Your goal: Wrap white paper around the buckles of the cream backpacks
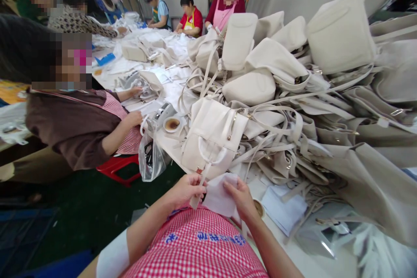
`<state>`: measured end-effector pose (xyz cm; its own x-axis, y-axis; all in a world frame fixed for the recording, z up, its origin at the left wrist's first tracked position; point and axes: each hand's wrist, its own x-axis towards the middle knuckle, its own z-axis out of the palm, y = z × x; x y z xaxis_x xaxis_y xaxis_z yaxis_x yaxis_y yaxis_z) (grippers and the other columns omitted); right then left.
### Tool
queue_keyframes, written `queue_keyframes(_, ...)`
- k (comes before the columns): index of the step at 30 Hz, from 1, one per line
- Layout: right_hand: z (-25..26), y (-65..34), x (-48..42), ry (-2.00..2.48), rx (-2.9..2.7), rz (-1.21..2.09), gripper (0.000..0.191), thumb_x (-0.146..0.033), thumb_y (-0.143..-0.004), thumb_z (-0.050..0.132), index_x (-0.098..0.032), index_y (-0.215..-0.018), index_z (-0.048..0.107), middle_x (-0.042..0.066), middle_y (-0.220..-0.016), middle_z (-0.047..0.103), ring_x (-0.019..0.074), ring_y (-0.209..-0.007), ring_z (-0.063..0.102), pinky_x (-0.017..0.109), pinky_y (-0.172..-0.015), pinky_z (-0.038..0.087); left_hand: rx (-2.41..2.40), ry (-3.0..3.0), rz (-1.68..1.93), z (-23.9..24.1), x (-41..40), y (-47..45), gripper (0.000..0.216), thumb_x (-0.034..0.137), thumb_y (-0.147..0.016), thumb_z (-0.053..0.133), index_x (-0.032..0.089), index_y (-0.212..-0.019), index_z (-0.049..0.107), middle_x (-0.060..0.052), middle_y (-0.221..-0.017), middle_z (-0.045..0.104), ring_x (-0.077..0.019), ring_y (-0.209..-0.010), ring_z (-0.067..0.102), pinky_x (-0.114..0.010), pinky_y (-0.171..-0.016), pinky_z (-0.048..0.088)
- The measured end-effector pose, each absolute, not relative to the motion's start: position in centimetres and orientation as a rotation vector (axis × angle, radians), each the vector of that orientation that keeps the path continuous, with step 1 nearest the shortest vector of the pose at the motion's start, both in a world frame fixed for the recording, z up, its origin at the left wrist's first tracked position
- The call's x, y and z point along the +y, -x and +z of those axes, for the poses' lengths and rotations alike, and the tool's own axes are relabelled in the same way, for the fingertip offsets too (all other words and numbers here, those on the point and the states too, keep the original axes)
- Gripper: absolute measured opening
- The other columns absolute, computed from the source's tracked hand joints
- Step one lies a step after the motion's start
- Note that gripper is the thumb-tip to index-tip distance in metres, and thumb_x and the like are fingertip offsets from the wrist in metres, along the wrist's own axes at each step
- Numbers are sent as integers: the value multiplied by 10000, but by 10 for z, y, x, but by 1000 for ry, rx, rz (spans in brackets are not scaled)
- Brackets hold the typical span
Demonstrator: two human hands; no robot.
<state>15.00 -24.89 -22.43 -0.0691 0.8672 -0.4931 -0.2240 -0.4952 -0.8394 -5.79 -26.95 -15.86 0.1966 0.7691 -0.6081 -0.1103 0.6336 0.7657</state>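
Note:
In the head view, my left hand (186,190) pinches a narrow cream strap (195,201) just above my checked apron. My right hand (241,195) grips a thin white sheet of paper (221,194), its thumb on top. The sheet's left edge meets the fingers of my left hand. Directly beyond both hands, a cream handbag (208,139) lies on the table with its looped handle toward me. The strap runs up toward that bag, but paper and fingers partly hide where it joins.
A large heap of cream bags (270,69) fills the right side. A bowl of brown liquid (171,124) stands near the table edge. White papers (283,208) lie right of my hand. A co-worker (78,130) sits at left, beside a hanging plastic bag (150,158). Several people work farther back.

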Motion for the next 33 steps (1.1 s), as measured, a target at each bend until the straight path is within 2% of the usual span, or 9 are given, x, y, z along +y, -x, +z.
queue_keyframes(4,-218,-123,-254,1266,-652,1913,380,-455,-644,829,-187,-899,739,51,-813,768,209,-659,678,316,-633,530,1234,-523,730,-154,-285,56,387,329,-614,752,135,-939,673,15,-623,615,-143,-571,583,-297,-612,476)
queue_keyframes(8,-216,-105,-256,1375,-491,2119,315,-493,-708,760,-203,-824,722,53,-718,753,209,-576,666,322,-557,519,1342,-635,840,-162,-291,49,256,289,-603,760,137,-777,649,28,-604,596,-104,-536,521,-236,-546,409)
queue_keyframes(10,-213,-101,-256,1341,-542,2132,282,-453,-720,746,-199,-842,732,52,-733,759,213,-605,677,321,-580,528,1364,-696,874,-170,-292,47,270,275,-624,746,134,-837,658,39,-581,584,-96,-515,505,-224,-526,389)
queue_keyframes(14,-199,-101,-259,1160,-674,2131,229,-347,-704,744,-178,-859,754,47,-760,769,225,-630,687,330,-631,543,1429,-668,938,-181,-294,50,514,244,-643,735,142,-1120,572,79,-560,566,-110,-472,531,-230,-515,419)
queue_keyframes(19,-182,-99,-263,1164,-547,2147,300,-280,-593,821,-189,-867,741,38,-770,777,242,-621,701,357,-620,567,1467,-571,920,-181,-300,50,584,266,-660,749,174,-1158,459,69,-595,611,-156,-470,603,-248,-480,461)
queue_keyframes(23,-176,-94,-265,1114,-484,2184,428,-261,-558,866,-190,-955,723,61,-857,790,260,-710,732,378,-675,591,1570,-566,959,-181,-303,49,587,239,-665,766,167,-1171,477,48,-635,649,-141,-493,601,-235,-500,463)
queue_keyframes(27,-182,-89,-267,1099,-459,2227,497,-272,-586,880,-200,-1044,702,72,-944,787,281,-839,743,420,-788,596,1548,-573,990,-184,-308,53,517,317,-652,798,166,-1086,561,21,-683,669,-141,-540,599,-239,-524,456)
queue_keyframes(30,-194,-85,-267,1168,-427,2206,451,-275,-588,877,-204,-999,706,65,-911,784,287,-855,740,423,-808,596,1455,-502,1013,-184,-317,62,480,457,-651,799,149,-968,614,-13,-737,680,-152,-614,618,-254,-577,465)
queue_keyframes(33,-207,-81,-268,1191,-385,2200,403,-265,-589,872,-205,-949,700,47,-876,778,283,-856,739,429,-832,597,1377,-408,1049,-185,-331,68,495,516,-632,813,144,-896,621,-21,-790,676,-139,-670,619,-251,-639,468)
